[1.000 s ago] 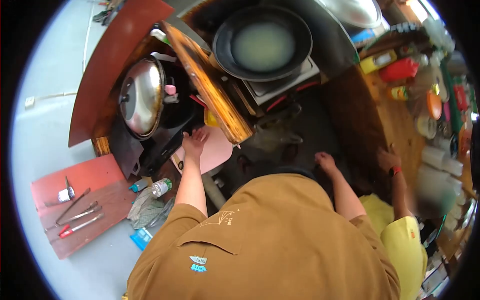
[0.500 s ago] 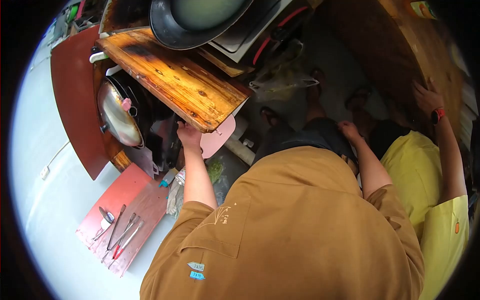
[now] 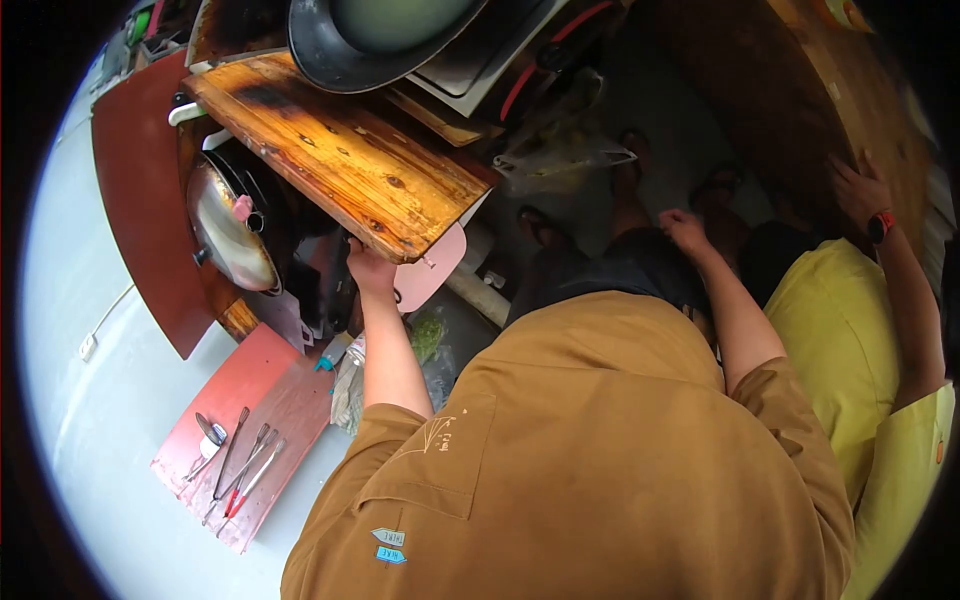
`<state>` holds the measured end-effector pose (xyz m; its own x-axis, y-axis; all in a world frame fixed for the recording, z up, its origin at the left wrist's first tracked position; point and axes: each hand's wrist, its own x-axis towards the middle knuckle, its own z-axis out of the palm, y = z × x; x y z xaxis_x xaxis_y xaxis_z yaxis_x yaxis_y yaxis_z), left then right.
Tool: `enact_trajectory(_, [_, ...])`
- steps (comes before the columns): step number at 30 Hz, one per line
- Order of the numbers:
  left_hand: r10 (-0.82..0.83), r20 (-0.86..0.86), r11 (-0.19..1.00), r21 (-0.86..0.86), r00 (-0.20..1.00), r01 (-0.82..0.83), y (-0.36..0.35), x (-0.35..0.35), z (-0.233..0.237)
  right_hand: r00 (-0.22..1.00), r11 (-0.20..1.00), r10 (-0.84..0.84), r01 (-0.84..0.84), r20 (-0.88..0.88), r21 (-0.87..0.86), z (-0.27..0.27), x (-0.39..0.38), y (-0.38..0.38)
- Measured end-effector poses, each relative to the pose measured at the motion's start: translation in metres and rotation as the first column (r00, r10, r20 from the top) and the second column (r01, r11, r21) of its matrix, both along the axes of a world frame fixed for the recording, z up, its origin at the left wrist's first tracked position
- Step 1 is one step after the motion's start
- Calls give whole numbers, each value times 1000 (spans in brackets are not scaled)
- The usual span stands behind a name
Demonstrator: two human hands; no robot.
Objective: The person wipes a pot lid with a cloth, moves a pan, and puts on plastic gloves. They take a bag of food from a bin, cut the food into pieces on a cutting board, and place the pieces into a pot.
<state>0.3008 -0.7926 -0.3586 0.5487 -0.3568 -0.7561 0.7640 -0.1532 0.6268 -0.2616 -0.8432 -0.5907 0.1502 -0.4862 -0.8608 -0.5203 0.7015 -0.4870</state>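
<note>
My left hand (image 3: pixel 370 267) reaches up to the near edge of a scorched wooden board (image 3: pixel 350 160). Its fingers go out of sight under that edge, so their grip is hidden. A pink hanging board (image 3: pixel 435 270) is just right of this hand. My right hand (image 3: pixel 684 230) hovers in front of my dark shorts, its fingers curled in and nothing visible in them. Above the wooden board sits a large black wok (image 3: pixel 315 50) with cloudy liquid in it. To the left, a lidded pan (image 3: pixel 233 222) with a shiny domed lid stands below the board.
A pink shelf (image 3: pixel 230 430) at lower left carries several tongs (image 3: pixel 245 465). Plastic bags (image 3: pixel 560 155) hang or lie beyond my legs. At right, a person in a yellow shirt (image 3: pixel 830 350) rests a hand (image 3: pixel 862 195) against a wooden surface (image 3: pixel 850 60).
My right hand has lifted off my shorts, moving up and slightly left. My left hand stays at the board's edge. The view has shifted a little.
</note>
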Motion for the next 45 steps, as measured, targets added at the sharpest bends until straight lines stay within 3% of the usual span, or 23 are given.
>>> enact_trajectory(2, [47, -18, 995, -91, 999, -49, 5, 6, -9, 1000, 1000, 16, -16, -6, -1, -7, -4, 2])
enact_trajectory(10, [101, 7, 994, -43, 995, -101, -5, -8, 0, 998, 997, 25, -21, -53, 73, -3, -25, 8])
enact_trajectory(13, [75, -87, 994, -73, 993, -82, -4, -5, 1, 981, 993, 121, -121, -151, 11, -4, -28, 7])
enact_trajectory(15, [97, -123, 986, -121, 988, -112, 14, 14, -19, 980, 986, 143, -129, -138, 103, -1, -32, 3])
enact_trajectory(23, [93, -204, 990, -84, 975, -112, 18, 15, -4, 948, 961, 257, -271, -186, -56, 2, -31, -45])
enact_trajectory(25, [4, -152, 999, -43, 988, -10, 29, 13, 0, 952, 939, 280, -299, -124, -168, -1, -32, -52])
enact_trajectory(26, [28, -143, 996, -78, 989, -40, 31, 11, 4, 955, 942, 276, -291, -109, -165, -4, -30, -58])
enact_trajectory(28, [-126, -38, 990, 67, 991, 128, 47, 1, 11, 959, 945, 273, -282, -71, -165, 8, -25, -72])
enact_trajectory(29, [-60, -16, 997, 49, 998, 61, 59, -4, 14, 959, 945, 280, -283, -42, -166, 20, -17, -78])
enact_trajectory(31, [-259, 42, 949, 195, 965, 247, 82, -9, 20, 784, 723, 618, -598, -64, -346, -9, -26, -91])
enact_trajectory(32, [-175, 70, 971, 177, 982, 160, 95, -15, 28, 829, 799, 553, -556, -83, -229, 9, -10, -97])
enact_trajectory(33, [-285, 152, 932, 277, 946, 236, 104, -21, 39, 939, 939, 337, -340, -66, -55, 60, 19, -99])
enact_trajectory(34, [-400, 207, 871, 388, 893, 300, 117, -24, 48, 974, 972, 227, -225, -23, 72, 59, 26, -100])
enact_trajectory(35, [-457, 286, 850, 420, 842, 318, 135, -24, 53, 924, 922, 380, -375, -44, 94, 74, 35, -107])
enact_trajectory(36, [-413, 308, 873, 403, 857, 275, 152, -19, 59, 898, 900, 433, -427, -82, 84, 81, 44, -109])
enact_trajectory(38, [-624, 506, 776, 488, 596, 400, 198, -8, 74, 902, 902, 424, -413, -84, 123, 90, 59, -108])
enact_trajectory(40, [-486, 334, 856, 369, 808, 362, 223, 10, 125, 895, 901, 431, -420, -112, 107, 109, 81, -99])
enact_trajectory(42, [-381, 380, 918, 266, 843, 295, 269, 44, 136, 902, 905, 421, -410, -94, 111, 114, 101, -87])
enact_trajectory(45, [-263, 502, 933, 351, 824, 84, 314, 101, 150, 905, 911, 411, -403, -108, 88, 131, 134, -53])
